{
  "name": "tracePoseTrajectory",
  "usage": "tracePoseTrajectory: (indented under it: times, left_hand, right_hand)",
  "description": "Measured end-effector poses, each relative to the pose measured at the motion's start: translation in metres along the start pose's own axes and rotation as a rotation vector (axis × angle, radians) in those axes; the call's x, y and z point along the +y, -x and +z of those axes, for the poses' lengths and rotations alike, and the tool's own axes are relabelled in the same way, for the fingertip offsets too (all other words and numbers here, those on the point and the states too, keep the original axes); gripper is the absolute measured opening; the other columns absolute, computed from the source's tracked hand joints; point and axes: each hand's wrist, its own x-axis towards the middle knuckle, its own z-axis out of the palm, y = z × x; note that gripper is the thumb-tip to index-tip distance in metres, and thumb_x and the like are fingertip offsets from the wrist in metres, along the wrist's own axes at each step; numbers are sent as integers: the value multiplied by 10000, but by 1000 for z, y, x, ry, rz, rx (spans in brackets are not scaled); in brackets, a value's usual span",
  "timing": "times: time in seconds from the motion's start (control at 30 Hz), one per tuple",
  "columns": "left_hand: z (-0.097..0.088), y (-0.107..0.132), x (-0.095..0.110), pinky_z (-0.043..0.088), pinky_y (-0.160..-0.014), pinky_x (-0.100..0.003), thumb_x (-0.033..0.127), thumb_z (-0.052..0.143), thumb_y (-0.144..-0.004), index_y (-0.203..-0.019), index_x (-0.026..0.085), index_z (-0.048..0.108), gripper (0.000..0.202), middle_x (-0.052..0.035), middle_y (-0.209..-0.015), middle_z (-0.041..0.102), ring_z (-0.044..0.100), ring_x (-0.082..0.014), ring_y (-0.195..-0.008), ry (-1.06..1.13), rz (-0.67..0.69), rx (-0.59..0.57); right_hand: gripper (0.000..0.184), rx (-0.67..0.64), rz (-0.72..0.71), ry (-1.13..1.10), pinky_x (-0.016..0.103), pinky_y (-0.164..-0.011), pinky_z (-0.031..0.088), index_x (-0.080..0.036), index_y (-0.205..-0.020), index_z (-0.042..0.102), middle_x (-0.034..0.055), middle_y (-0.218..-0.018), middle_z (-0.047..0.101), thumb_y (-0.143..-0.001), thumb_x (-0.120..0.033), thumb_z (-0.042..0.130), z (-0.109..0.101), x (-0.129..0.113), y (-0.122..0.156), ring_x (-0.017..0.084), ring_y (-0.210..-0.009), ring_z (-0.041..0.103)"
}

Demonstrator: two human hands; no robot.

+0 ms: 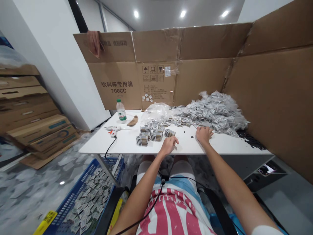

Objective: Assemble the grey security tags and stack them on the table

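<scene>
My left hand [169, 144] rests on the white table [127, 143], fingers curled down, just in front of several short stacks of striped tags [153, 134]. My right hand [203, 133] lies on the tabletop with fingers bent, at the near edge of a big heap of small bagged tags [212, 112]. A tiny black ring [192, 136] and a small black bit [184, 132] lie on the table between the hands. Neither hand visibly holds anything.
A glue gun [113, 130] with its cord, a water bottle [121, 110] and a brown scrap [133, 121] sit at the table's left. Cardboard walls [195, 65] fence the back and right. A blue crate [80, 192] of tags stands on the floor at left. Flattened cartons [36, 127] are stacked further left.
</scene>
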Motion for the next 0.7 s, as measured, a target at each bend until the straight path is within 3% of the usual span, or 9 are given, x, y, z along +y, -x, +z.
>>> tracePoseTrajectory:
  times: [0.27, 0.47, 0.7]
  left_hand:
    - [0, 0, 1, 391, -666, -285, 327, 410, -974, -744, 174, 706, 405, -22, -665, 523, 495, -162, -672, -40, -3, 1]
    - [0, 1, 6, 391, -669, -277, 334, 404, -965, -748, 164, 695, 400, -9, -667, 508, 487, -151, -678, -53, -22, -2]
    - [-1, 1, 6, 395, -675, -277, 354, 395, -937, -769, 161, 670, 376, -8, -676, 485, 452, -151, -684, -15, -56, -11]
  right_hand:
    - [504, -7, 60, 28, 606, -1000, 334, -129, -1149, 783, 291, -1242, 621, -1019, -494, 462, 4, -1, 3, 457, -1225, 469]
    - [391, 79, -74, -84, 593, -997, 364, -120, -1008, 787, 265, -1285, 594, -992, -367, 484, 6, 5, 2, 429, -1198, 481]
    - [289, 193, -250, -390, 514, -1017, 455, -137, -939, 750, 195, -1124, 601, -895, -191, 470, 5, 12, -1, 325, -1039, 552]
